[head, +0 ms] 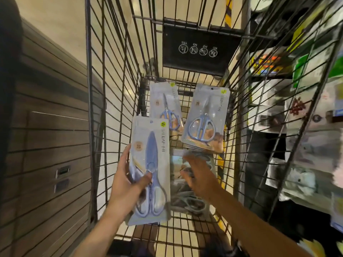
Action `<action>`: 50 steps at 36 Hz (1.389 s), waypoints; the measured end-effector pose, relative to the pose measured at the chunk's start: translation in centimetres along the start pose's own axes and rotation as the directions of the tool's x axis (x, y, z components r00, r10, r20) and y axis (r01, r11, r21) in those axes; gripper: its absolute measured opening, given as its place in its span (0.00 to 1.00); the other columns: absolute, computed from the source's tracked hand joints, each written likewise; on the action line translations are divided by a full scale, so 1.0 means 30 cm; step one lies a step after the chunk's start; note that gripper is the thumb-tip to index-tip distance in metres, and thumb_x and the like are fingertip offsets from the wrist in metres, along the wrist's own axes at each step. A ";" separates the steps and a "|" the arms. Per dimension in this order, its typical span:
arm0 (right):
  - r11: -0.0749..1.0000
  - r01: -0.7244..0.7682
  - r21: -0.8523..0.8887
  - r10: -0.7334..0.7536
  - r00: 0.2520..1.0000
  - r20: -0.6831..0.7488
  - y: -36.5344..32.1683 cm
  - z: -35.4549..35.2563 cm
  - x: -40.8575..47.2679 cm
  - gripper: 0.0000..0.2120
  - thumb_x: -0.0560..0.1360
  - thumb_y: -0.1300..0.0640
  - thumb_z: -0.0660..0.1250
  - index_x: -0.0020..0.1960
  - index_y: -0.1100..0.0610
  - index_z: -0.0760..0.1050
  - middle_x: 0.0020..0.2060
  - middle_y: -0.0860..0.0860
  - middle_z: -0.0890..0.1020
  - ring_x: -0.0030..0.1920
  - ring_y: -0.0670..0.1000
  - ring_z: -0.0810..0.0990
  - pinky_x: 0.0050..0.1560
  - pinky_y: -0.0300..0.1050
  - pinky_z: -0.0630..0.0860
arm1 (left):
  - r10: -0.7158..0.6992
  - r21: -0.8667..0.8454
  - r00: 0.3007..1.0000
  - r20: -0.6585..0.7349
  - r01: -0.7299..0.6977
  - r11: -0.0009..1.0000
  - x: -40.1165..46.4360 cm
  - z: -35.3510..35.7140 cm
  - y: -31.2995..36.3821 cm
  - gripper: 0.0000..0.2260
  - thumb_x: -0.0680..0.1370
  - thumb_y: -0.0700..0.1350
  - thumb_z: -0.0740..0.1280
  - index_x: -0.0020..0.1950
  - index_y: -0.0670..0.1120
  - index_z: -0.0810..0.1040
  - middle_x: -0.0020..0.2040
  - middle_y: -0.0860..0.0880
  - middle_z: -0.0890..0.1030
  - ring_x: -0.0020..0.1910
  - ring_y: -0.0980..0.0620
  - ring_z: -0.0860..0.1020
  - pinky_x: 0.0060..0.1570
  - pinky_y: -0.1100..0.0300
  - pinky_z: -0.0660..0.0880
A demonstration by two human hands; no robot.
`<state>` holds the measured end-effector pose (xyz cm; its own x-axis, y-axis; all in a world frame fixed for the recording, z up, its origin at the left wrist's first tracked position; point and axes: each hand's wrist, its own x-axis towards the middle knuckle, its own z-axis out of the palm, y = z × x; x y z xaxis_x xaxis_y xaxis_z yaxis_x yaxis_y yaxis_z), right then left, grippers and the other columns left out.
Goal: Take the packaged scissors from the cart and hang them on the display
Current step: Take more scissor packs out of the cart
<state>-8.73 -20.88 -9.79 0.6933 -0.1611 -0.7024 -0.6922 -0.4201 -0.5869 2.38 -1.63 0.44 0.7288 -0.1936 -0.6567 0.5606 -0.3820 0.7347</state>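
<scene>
I look down into a black wire shopping cart [96, 108]. My left hand [128, 180] grips a packaged pair of blue scissors [151, 164], held upright above the cart floor, thumb across the front. My right hand [200, 175] hovers with fingers spread over another packaged pair of scissors [187, 201] lying flat on the cart floor; it is blurred and holds nothing. Two more packs of scissors lean at the far end: one [206, 117] on the right, one [167, 106] behind on the left.
A wood-panelled counter [46, 145] stands left of the cart. On the right, a display [306, 127] with hanging packaged goods shows through the cart's wire side. A black warning sign [198, 49] hangs on the cart's far end.
</scene>
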 end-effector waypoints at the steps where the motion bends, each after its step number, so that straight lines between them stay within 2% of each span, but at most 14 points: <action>1: 0.997 0.012 -0.081 -0.010 1.000 0.017 0.016 0.006 0.026 0.29 0.77 0.38 0.61 0.75 0.47 0.65 0.69 0.48 0.70 0.69 0.54 0.71 0.66 0.52 0.72 | 0.002 0.003 1.000 -0.006 -0.002 1.000 0.003 -0.002 -0.001 0.38 0.74 0.29 0.72 0.75 0.58 0.65 0.62 0.59 0.80 0.54 0.67 0.81 0.42 0.73 0.78; 5: 0.944 0.054 -0.325 -0.042 0.998 0.045 0.072 0.011 0.097 0.31 0.82 0.45 0.60 0.82 0.51 0.54 0.79 0.53 0.60 0.78 0.57 0.58 0.77 0.54 0.60 | 0.014 0.010 1.000 -0.028 -0.014 1.000 0.012 -0.014 -0.019 0.39 0.73 0.28 0.72 0.77 0.55 0.63 0.60 0.63 0.80 0.55 0.68 0.80 0.44 0.74 0.77; 9: 0.909 0.040 -0.414 -0.029 0.999 0.031 0.078 0.010 0.107 0.30 0.81 0.42 0.56 0.80 0.51 0.59 0.72 0.53 0.69 0.72 0.57 0.63 0.73 0.51 0.60 | 0.037 0.049 0.999 -0.029 -0.035 0.998 0.015 -0.019 -0.027 0.38 0.74 0.29 0.72 0.75 0.58 0.64 0.55 0.70 0.81 0.57 0.69 0.79 0.47 0.75 0.76; 13: 0.933 0.051 -0.358 -0.058 0.998 -0.009 0.079 0.010 0.058 0.23 0.76 0.48 0.69 0.68 0.54 0.72 0.64 0.53 0.73 0.68 0.56 0.66 0.69 0.49 0.64 | 0.038 0.053 0.999 -0.029 -0.037 0.998 0.010 -0.011 -0.019 0.37 0.74 0.29 0.72 0.73 0.60 0.65 0.55 0.67 0.82 0.56 0.67 0.80 0.47 0.74 0.77; 19: 0.968 0.095 -0.230 -0.122 0.987 -0.105 0.110 0.066 -0.012 0.25 0.66 0.46 0.79 0.56 0.55 0.75 0.64 0.54 0.72 0.66 0.54 0.68 0.65 0.52 0.72 | 0.022 0.031 1.000 -0.013 -0.021 0.999 0.003 -0.007 -0.014 0.38 0.74 0.31 0.72 0.75 0.60 0.63 0.63 0.58 0.81 0.58 0.64 0.81 0.49 0.69 0.80; 23: 0.979 0.074 -0.192 -0.110 0.976 -0.185 0.123 0.093 -0.017 0.32 0.65 0.43 0.80 0.63 0.52 0.73 0.66 0.50 0.72 0.68 0.51 0.68 0.67 0.49 0.72 | 0.031 0.055 0.999 -0.010 -0.030 0.998 0.005 -0.004 -0.034 0.38 0.74 0.30 0.71 0.75 0.59 0.62 0.63 0.57 0.80 0.55 0.68 0.80 0.43 0.74 0.77; 27: 0.988 0.028 -0.154 -0.067 0.965 -0.253 0.122 0.093 -0.044 0.49 0.61 0.42 0.83 0.75 0.52 0.64 0.67 0.54 0.71 0.67 0.55 0.70 0.64 0.52 0.76 | -0.014 0.053 0.999 -0.041 0.016 0.998 0.009 -0.009 -0.067 0.40 0.74 0.32 0.73 0.77 0.61 0.62 0.65 0.55 0.80 0.58 0.58 0.82 0.42 0.66 0.81; 31: 0.996 -0.037 -0.077 0.024 0.985 -0.169 0.099 0.073 -0.099 0.50 0.66 0.42 0.80 0.79 0.49 0.57 0.71 0.55 0.66 0.64 0.57 0.74 0.57 0.54 0.80 | 0.001 0.067 0.999 -0.051 0.003 0.998 -0.017 0.003 -0.067 0.39 0.74 0.31 0.72 0.77 0.59 0.63 0.61 0.57 0.80 0.53 0.67 0.81 0.39 0.72 0.78; 36: 0.997 -0.078 0.011 0.078 0.991 -0.111 0.053 0.023 -0.163 0.40 0.70 0.45 0.78 0.75 0.43 0.60 0.60 0.43 0.69 0.60 0.53 0.77 0.51 0.42 0.71 | 0.012 0.043 0.998 -0.060 -0.009 0.999 -0.069 -0.008 -0.050 0.39 0.74 0.31 0.73 0.78 0.58 0.62 0.67 0.53 0.79 0.60 0.61 0.80 0.45 0.71 0.79; 39: 0.998 -0.004 -0.060 -0.002 0.996 -0.091 -0.002 -0.020 -0.221 0.39 0.71 0.45 0.77 0.76 0.43 0.60 0.62 0.44 0.72 0.62 0.54 0.78 0.50 0.46 0.75 | 0.031 0.050 0.997 -0.064 -0.028 0.998 -0.122 -0.023 -0.006 0.39 0.74 0.32 0.73 0.78 0.58 0.62 0.70 0.53 0.77 0.63 0.61 0.78 0.49 0.69 0.80; 44: 0.999 0.021 -0.035 -0.024 0.995 -0.093 -0.106 -0.107 -0.341 0.46 0.65 0.29 0.72 0.77 0.43 0.59 0.66 0.47 0.75 0.61 0.54 0.79 0.52 0.50 0.79 | 0.089 0.111 0.993 -0.071 -0.081 0.990 -0.231 -0.076 0.097 0.40 0.72 0.48 0.79 0.77 0.64 0.60 0.76 0.52 0.71 0.75 0.48 0.69 0.71 0.41 0.70; 46: 0.998 0.062 -0.011 -0.063 0.991 -0.122 -0.142 -0.148 -0.390 0.47 0.64 0.22 0.66 0.76 0.43 0.61 0.65 0.46 0.77 0.58 0.52 0.81 0.51 0.46 0.80 | 0.125 0.116 0.990 -0.070 -0.116 0.986 -0.285 -0.089 0.163 0.41 0.71 0.54 0.79 0.78 0.63 0.60 0.77 0.53 0.69 0.76 0.48 0.68 0.72 0.41 0.68; 48: 0.995 0.093 0.038 -0.085 0.982 -0.166 -0.207 -0.207 -0.453 0.45 0.66 0.27 0.70 0.76 0.43 0.59 0.64 0.39 0.74 0.59 0.47 0.80 0.54 0.40 0.75 | 0.164 0.143 0.983 -0.081 -0.151 0.978 -0.340 -0.098 0.238 0.41 0.73 0.48 0.78 0.80 0.59 0.59 0.78 0.54 0.66 0.77 0.50 0.66 0.74 0.48 0.67; 50: 0.992 0.123 0.039 -0.114 0.976 -0.188 -0.274 -0.270 -0.506 0.48 0.66 0.30 0.73 0.79 0.44 0.57 0.72 0.41 0.70 0.68 0.51 0.75 0.63 0.46 0.74 | 0.220 0.182 0.971 -0.099 -0.200 0.963 -0.393 -0.112 0.310 0.40 0.74 0.42 0.76 0.81 0.56 0.58 0.79 0.54 0.66 0.77 0.52 0.65 0.75 0.51 0.66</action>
<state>-11.94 -22.23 8.95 0.7929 -0.2769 -0.5428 -0.6087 -0.4015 -0.6843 0.33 0.14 15.59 0.8695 -0.1824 -0.4591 0.3230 -0.4933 0.8077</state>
